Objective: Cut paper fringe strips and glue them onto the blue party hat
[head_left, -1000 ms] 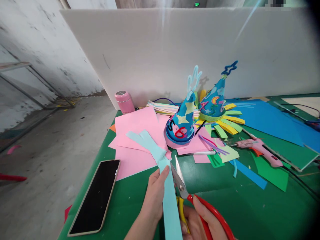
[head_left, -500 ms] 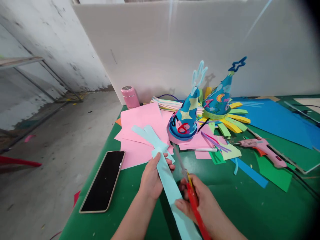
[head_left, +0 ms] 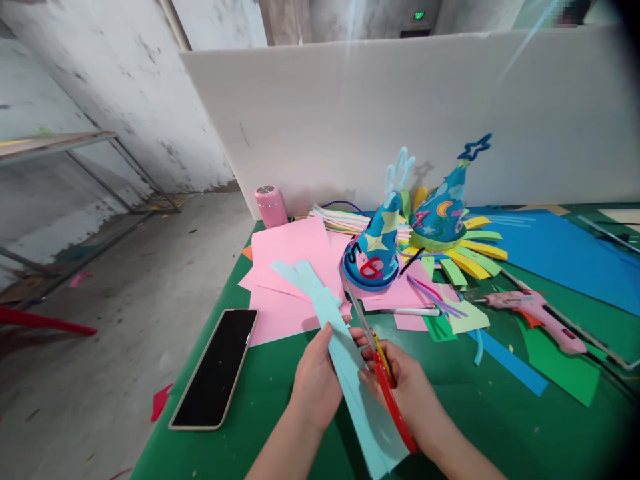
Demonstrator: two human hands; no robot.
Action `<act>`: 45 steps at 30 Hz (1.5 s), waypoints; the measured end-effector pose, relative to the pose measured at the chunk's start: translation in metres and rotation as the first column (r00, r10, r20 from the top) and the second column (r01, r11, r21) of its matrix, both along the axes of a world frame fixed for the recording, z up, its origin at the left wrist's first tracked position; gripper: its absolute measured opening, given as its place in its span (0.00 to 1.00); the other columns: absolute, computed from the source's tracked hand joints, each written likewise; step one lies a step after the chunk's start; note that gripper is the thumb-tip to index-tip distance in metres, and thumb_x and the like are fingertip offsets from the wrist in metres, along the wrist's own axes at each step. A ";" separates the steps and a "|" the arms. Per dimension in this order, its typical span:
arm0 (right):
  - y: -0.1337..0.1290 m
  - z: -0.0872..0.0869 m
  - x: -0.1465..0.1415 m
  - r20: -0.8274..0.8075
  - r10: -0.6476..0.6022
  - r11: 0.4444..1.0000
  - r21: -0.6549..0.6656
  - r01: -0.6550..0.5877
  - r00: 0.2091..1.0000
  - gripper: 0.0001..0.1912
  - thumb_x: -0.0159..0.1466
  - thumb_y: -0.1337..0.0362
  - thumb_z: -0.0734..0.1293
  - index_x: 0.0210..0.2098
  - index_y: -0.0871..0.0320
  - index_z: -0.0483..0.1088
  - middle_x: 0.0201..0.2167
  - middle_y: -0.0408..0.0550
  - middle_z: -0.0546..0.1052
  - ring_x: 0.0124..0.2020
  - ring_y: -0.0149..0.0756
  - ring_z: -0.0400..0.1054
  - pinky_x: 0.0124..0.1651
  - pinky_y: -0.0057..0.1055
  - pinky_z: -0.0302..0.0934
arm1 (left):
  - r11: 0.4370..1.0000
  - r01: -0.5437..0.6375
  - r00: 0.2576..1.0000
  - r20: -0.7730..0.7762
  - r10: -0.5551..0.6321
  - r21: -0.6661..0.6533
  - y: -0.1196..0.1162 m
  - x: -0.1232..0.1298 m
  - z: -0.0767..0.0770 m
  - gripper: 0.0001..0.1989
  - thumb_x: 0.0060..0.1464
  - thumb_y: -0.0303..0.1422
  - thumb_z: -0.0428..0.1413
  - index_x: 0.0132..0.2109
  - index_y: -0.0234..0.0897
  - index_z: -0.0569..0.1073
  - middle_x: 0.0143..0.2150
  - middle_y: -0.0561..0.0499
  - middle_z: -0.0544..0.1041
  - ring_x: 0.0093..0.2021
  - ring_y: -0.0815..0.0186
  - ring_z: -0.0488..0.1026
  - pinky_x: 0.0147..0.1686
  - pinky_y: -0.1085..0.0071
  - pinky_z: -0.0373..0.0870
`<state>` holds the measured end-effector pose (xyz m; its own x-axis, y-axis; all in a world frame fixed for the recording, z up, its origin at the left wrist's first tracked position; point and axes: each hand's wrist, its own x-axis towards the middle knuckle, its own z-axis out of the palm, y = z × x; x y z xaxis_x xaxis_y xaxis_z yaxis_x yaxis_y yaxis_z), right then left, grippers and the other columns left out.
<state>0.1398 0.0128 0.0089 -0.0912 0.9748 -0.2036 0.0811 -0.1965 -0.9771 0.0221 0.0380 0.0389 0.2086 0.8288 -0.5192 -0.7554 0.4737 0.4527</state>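
My left hand (head_left: 320, 377) is closed around light-blue paper strips (head_left: 345, 350), its thumb on top and its fingers underneath. The strips run from the pink sheets down toward my body, and they overlap one another. Red-handled scissors (head_left: 391, 400) are in my right hand (head_left: 407, 383), blades pointing away toward the hats and lying beside the strips. The right thumb and fingers also touch the right edge of the paper. Just beyond the scissor tips stands a blue cone hat (head_left: 377, 243) with a yellow star and a red 6.
Pink paper (head_left: 290, 250) lies under the strips' far end. A phone (head_left: 215, 370) is at the left table edge, a pink bottle (head_left: 271, 207) behind. A second cone hat (head_left: 443, 210), a pink glue gun (head_left: 537, 313) and blue sheets (head_left: 560, 247) are on the right. A white board (head_left: 400, 113) stands behind.
The strips now lie more in line with each other, where they were crossed before. My right hand has come closer to my left along the paper. The view has tilted up a little.
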 end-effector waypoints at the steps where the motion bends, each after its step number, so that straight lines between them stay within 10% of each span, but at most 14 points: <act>1: 0.001 -0.001 0.000 0.002 -0.014 1.000 0.007 0.014 1.000 0.11 0.51 0.65 0.65 0.35 0.58 0.61 0.32 0.47 0.70 0.32 0.37 0.65 0.36 0.33 0.60 | 1.000 -0.008 1.000 -0.001 0.008 -0.002 0.001 -0.001 -0.001 0.11 0.52 0.33 0.50 0.39 0.29 0.70 0.32 0.44 0.76 0.33 0.60 0.73 0.38 0.63 0.68; 22: 0.093 0.005 -0.026 0.398 -0.107 0.966 0.258 0.000 0.911 0.12 0.57 0.62 0.62 0.40 0.61 0.65 0.32 0.45 0.72 0.34 0.35 0.66 0.40 0.39 0.59 | 0.972 -0.230 0.903 -0.382 0.196 -0.046 -0.039 -0.063 -0.005 0.06 0.50 0.27 0.51 0.38 0.32 0.67 0.30 0.44 0.75 0.29 0.61 0.73 0.34 0.60 0.71; 32: 0.039 0.036 0.021 0.432 0.106 0.944 0.240 -0.227 0.896 0.09 0.51 0.67 0.64 0.33 0.56 0.64 0.28 0.45 0.72 0.29 0.37 0.65 0.31 0.30 0.58 | 0.998 0.054 0.938 -0.344 -0.036 0.043 -0.036 -0.035 -0.005 0.06 0.51 0.33 0.51 0.32 0.32 0.66 0.28 0.45 0.74 0.27 0.63 0.72 0.32 0.64 0.68; 41: 0.006 0.007 0.039 -0.180 0.109 0.994 0.036 -0.104 0.978 0.14 0.53 0.60 0.66 0.31 0.55 0.55 0.16 0.33 0.62 0.14 0.27 0.59 0.18 0.28 0.59 | 0.942 0.314 0.937 -0.199 -0.287 0.121 -0.025 0.021 -0.007 0.10 0.54 0.36 0.48 0.32 0.32 0.65 0.24 0.48 0.73 0.23 0.65 0.72 0.27 0.68 0.66; 45: 0.011 0.002 0.033 -0.197 -0.027 0.997 0.059 0.039 0.980 0.19 0.48 0.56 0.69 0.30 0.55 0.54 0.14 0.31 0.61 0.10 0.23 0.55 0.11 0.23 0.54 | 0.928 0.354 0.922 -0.209 -0.326 0.115 -0.020 0.031 -0.015 0.10 0.54 0.36 0.46 0.31 0.32 0.65 0.22 0.49 0.71 0.21 0.65 0.71 0.25 0.69 0.65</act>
<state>0.1723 0.0235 0.0109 -0.0909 0.9881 -0.1239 -0.1190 -0.1343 -0.9838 0.0528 0.0185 0.0236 0.4044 0.7947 -0.4527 -0.4579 0.6044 0.6519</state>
